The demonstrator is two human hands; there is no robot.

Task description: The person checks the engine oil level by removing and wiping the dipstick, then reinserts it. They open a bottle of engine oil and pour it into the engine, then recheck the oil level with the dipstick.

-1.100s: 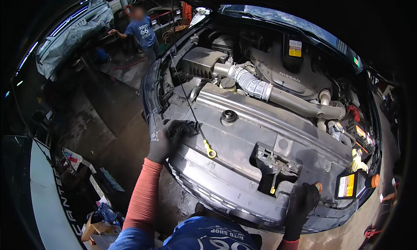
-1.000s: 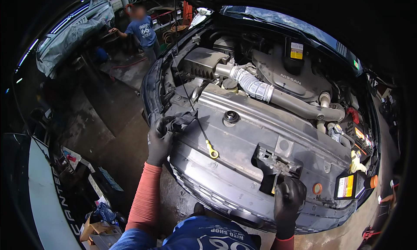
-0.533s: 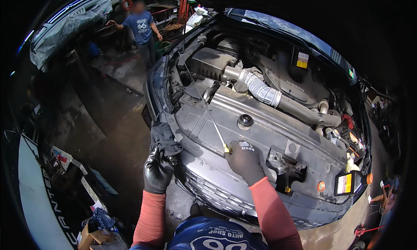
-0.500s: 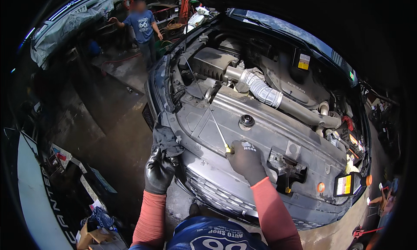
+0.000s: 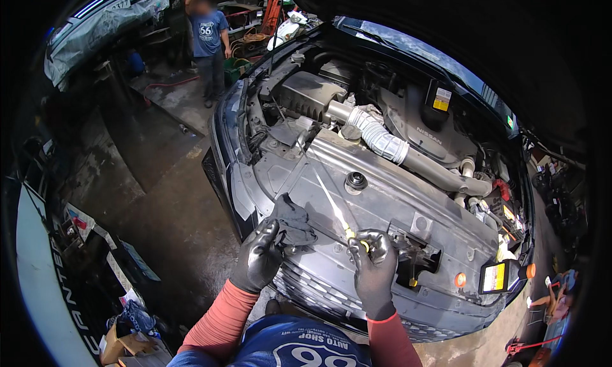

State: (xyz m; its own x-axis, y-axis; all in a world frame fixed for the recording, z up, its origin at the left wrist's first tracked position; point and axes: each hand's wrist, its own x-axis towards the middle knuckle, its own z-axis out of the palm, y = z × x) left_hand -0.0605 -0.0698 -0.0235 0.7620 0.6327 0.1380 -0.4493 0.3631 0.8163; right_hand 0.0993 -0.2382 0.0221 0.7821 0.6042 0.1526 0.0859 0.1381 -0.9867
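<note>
Over the car's front panel (image 5: 299, 176), my right hand (image 5: 375, 271) pinches the yellow handle of a dipstick (image 5: 338, 209). Its thin blade slants up and away to the left, above the panel. A crumpled black rag (image 5: 293, 220) is gripped in my left hand (image 5: 256, 260), just left of the dipstick handle. The two hands are apart, both in black-coated gloves. Beyond the dipstick, a round black fitting (image 5: 356, 181) stands on the panel.
The engine bay holds a ribbed silver intake hose (image 5: 379, 136) and an engine cover (image 5: 417, 128). A black bottle (image 5: 500, 278) and an orange cap (image 5: 460, 279) lie at the right. Another labelled black bottle (image 5: 438, 105) is farther back. A person (image 5: 207, 45) stands far left.
My left hand has moved right with the rag, closer to the dipstick. My right hand has turned, showing its palm side and the yellow handle. The far person has raised an arm.
</note>
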